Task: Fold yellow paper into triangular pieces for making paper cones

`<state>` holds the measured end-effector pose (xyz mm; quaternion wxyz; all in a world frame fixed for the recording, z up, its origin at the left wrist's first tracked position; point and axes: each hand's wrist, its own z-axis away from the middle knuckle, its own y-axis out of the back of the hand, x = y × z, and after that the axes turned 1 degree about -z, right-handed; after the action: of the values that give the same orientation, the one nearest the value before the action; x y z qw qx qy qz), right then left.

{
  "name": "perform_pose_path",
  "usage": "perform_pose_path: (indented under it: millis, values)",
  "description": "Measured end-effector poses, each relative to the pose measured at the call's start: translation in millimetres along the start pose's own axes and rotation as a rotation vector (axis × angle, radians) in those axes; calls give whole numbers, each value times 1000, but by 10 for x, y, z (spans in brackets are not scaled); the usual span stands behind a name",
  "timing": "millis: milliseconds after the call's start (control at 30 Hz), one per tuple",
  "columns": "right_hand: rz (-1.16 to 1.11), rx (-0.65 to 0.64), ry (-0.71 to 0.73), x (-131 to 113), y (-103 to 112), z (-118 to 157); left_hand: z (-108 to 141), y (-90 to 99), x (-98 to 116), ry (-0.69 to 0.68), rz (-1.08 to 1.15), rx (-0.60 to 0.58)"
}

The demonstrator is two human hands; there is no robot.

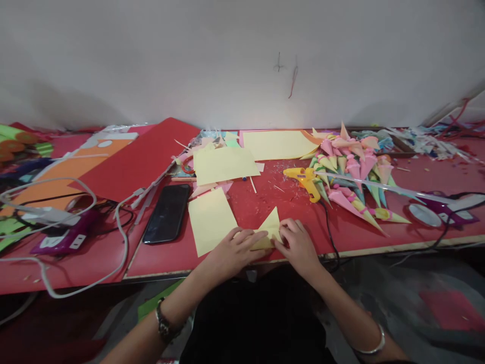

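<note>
A sheet of yellow paper (270, 228), partly folded so that one corner points up, lies at the front edge of the red table. Across its left part my left hand (238, 247) rests with fingers stretched out, pressing the paper flat. My right hand (297, 245) pinches the right side of the same sheet between thumb and fingers. Beside my left hand lies a flat yellow sheet (211, 220). Another yellow sheet (227, 165) sits farther back on paper scraps. Part of the folded paper is hidden under my fingers.
A yellow glue gun (305, 183) with a long clear stick lies right of centre, near a pile of paper cones (354, 164). A black phone (166, 214), red card (144, 162), purple power strip (68, 236) and white cables are at left. A tape roll (425, 215) lies right.
</note>
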<state>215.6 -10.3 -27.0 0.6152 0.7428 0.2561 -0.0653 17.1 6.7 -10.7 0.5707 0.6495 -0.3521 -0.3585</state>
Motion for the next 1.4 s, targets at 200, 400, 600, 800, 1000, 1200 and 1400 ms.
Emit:
perform_pose_path:
  millis: [200, 400, 600, 800, 1000, 1200, 1400]
  values:
    - [-4, 8, 3, 10, -4, -11, 68, 149, -94, -35, 87, -110]
    - [-19, 22, 0, 24, -8, 3, 291, 153, -181, 28, 162, -79]
    - [41, 135, 69, -16, -42, 73, 371, 134, -151, 111, 196, -33]
    - [195, -65, 390, -119, -56, 146, 359, 93, -128, 134, 219, -24]
    - [184, -109, 330, -32, 28, 235, 370, 87, -148, 132, 211, -18]
    - [142, -79, 236, 81, 105, 379, 380, 57, -163, 119, 199, 11]
    - [135, -77, 221, 210, 167, 487, 397, 19, -176, 103, 172, 42]
